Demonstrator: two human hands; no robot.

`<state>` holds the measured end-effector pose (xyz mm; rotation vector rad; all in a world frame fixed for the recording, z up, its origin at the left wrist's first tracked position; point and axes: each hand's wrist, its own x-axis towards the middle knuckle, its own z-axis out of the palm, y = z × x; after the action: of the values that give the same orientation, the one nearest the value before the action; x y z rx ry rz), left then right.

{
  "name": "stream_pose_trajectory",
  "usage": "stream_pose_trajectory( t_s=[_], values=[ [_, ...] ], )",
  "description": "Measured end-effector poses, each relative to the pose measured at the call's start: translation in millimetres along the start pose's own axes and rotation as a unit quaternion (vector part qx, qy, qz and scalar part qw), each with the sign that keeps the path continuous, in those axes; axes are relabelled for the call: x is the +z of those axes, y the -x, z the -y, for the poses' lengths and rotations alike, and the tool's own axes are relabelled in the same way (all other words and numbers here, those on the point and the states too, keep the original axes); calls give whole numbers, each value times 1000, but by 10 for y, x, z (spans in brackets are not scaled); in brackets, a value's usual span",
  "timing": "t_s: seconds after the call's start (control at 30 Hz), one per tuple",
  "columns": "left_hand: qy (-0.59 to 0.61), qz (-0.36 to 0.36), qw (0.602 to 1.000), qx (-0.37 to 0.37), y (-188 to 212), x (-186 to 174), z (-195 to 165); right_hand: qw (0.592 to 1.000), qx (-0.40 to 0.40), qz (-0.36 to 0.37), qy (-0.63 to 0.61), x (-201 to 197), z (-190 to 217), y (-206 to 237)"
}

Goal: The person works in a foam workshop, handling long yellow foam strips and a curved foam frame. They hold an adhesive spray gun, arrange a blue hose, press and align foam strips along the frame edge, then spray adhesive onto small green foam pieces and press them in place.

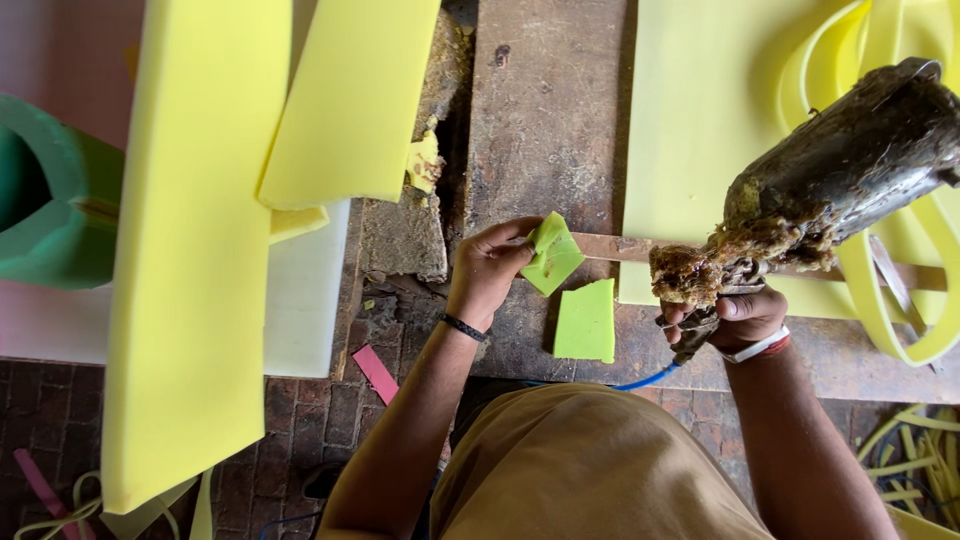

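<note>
My left hand (490, 268) pinches a small green foam piece (551, 253) and holds it tilted just above the wooden workbench (545, 120). A second green foam piece (586, 321) lies flat on the bench right below it. My right hand (735, 318) grips the handle of a glue spray gun (830, 190), a dark tool caked with dried glue; its crusted nozzle end points toward the held foam piece, a short gap away. A blue hose (645, 380) runs from the gun's base.
Long yellow foam slabs (190, 250) lean at the left, and a wide yellow sheet (700, 120) covers the bench's right. A green foam roll (50, 200) sits far left. Yellow foam strips (880, 300) curl at the right, and scraps lie on the brick floor (50, 420).
</note>
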<state>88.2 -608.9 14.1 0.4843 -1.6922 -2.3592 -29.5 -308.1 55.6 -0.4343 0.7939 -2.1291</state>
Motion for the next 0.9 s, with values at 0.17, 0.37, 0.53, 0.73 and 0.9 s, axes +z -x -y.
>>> stream_pose_trajectory(
  t_s=[0.17, 0.37, 0.53, 0.73, 0.9],
  values=[
    [21, 36, 997, 58, 67, 177, -77, 998, -5, 46, -50, -10, 80, -1],
    [-54, 51, 983, 169, 97, 339, -220, 1000, -16, 8, 19, 35, 165, -1],
    [-114, 42, 973, 197, 92, 538, -253, 995, 21, -41, 83, 72, 159, -10],
    [-57, 59, 981, 174, 18, 491, -150, 977, 41, -97, 185, 159, 70, -78],
    [-92, 44, 986, 134, -35, 415, -4, 940, 48, -162, 295, 217, -71, -102]
  ],
)
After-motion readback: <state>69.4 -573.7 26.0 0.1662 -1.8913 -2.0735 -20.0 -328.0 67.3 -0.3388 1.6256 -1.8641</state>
